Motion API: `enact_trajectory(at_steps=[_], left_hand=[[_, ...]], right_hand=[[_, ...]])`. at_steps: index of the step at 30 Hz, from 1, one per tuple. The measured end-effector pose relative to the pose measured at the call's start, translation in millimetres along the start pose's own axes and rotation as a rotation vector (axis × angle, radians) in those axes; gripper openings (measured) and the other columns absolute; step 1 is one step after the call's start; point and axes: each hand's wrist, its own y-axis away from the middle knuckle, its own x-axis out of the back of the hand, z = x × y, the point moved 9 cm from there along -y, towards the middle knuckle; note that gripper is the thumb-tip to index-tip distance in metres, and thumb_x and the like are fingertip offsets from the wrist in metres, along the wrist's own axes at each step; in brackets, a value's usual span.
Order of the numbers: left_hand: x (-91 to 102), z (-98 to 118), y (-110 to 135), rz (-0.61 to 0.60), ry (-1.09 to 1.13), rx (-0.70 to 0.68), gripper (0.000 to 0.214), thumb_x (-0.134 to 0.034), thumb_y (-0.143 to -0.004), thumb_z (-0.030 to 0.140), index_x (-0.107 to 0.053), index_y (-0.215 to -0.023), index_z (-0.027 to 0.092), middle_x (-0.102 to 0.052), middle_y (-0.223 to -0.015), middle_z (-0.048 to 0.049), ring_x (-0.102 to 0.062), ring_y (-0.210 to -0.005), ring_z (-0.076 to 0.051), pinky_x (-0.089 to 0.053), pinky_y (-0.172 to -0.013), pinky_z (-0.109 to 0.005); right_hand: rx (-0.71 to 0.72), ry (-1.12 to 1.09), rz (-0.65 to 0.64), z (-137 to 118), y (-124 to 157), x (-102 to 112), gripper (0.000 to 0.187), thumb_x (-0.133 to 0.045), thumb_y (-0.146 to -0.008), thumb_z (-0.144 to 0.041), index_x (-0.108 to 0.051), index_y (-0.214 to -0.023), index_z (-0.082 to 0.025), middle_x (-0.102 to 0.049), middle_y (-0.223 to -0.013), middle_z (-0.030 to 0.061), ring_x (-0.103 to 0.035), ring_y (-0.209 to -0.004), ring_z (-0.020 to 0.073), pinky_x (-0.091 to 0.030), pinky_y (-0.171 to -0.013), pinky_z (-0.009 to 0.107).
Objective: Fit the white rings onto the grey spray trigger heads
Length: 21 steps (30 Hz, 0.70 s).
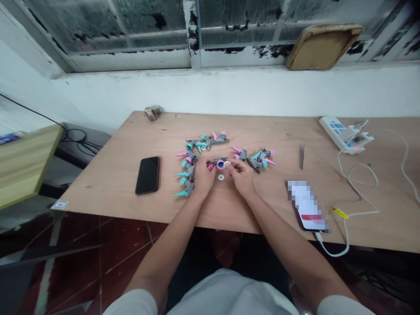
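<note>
My left hand (204, 176) is closed around a grey and pink trigger spray head (220, 164), its pink collar opening facing me. Pinched in the fingertips of my right hand (242, 176) is a small white washer (227, 164), right beside that collar; whether it touches the collar I cannot tell. A second white washer (221, 177) lies flat on the table between my hands. More spray heads in grey, teal and pink surround my hands: a column (186, 175) to the left, a group (206, 141) behind, and another cluster (260, 159) to the right.
On the wooden table (111, 175), a black phone (147, 175) lies left and a lit, charging phone (305, 205) lies right. Tweezers (302, 156) rest beyond it. A white power strip (343, 135) trails cables at the far right. Small blocks (152, 112) sit at the back left.
</note>
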Motion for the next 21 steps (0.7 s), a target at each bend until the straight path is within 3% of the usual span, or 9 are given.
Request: enact_trajectory(at_steps=[4, 8, 16, 21], left_hand=[[-4.7, 12, 4, -0.047, -0.062, -0.097, 0.021, -0.069, -0.090, 0.013, -0.070, -0.110, 0.021, -0.075, -0.113, -0.0082, -0.068, -0.111, -0.025, -0.054, -0.104, -0.041], [-7.5, 21, 8, -0.113, -0.113, -0.178, 0.030, -0.065, -0.093, 0.012, -0.073, -0.119, 0.024, -0.074, -0.120, -0.0081, -0.065, -0.119, -0.026, -0.050, -0.110, -0.043], [-10.2, 20, 10, -0.122, -0.149, -0.220, 0.032, -0.067, -0.094, 0.014, -0.076, -0.123, 0.024, -0.074, -0.118, -0.0091, -0.065, -0.117, -0.027, -0.049, -0.110, -0.044], [-12.1, 17, 10, -0.133, -0.184, -0.207, 0.032, -0.066, -0.096, 0.018, -0.076, -0.125, 0.026, -0.074, -0.120, -0.0089, -0.064, -0.119, -0.027, -0.048, -0.112, -0.046]], right_hand=[[-0.035, -0.021, -0.084, 10, 0, -9, 0.033, -0.082, -0.082, -0.052, -0.070, -0.087, -0.021, -0.071, -0.079, 0.0004, -0.061, -0.066, 0.0148, -0.050, -0.060, 0.028], [-0.102, -0.106, -0.080, 21, -2, -11, 0.043, -0.086, -0.077, -0.053, -0.060, -0.095, -0.024, -0.067, -0.069, -0.0049, -0.057, -0.056, 0.0131, -0.047, -0.052, 0.025], [-0.142, -0.108, -0.234, 16, 2, -22, 0.047, -0.076, -0.087, -0.057, -0.071, -0.113, -0.019, -0.073, -0.071, -0.0011, -0.063, -0.055, 0.0127, -0.053, -0.051, 0.025], [-0.152, -0.095, -0.212, 18, 1, -19, 0.047, -0.075, -0.087, -0.057, -0.073, -0.114, -0.019, -0.075, -0.073, 0.0000, -0.065, -0.057, 0.0129, -0.055, -0.054, 0.025]])
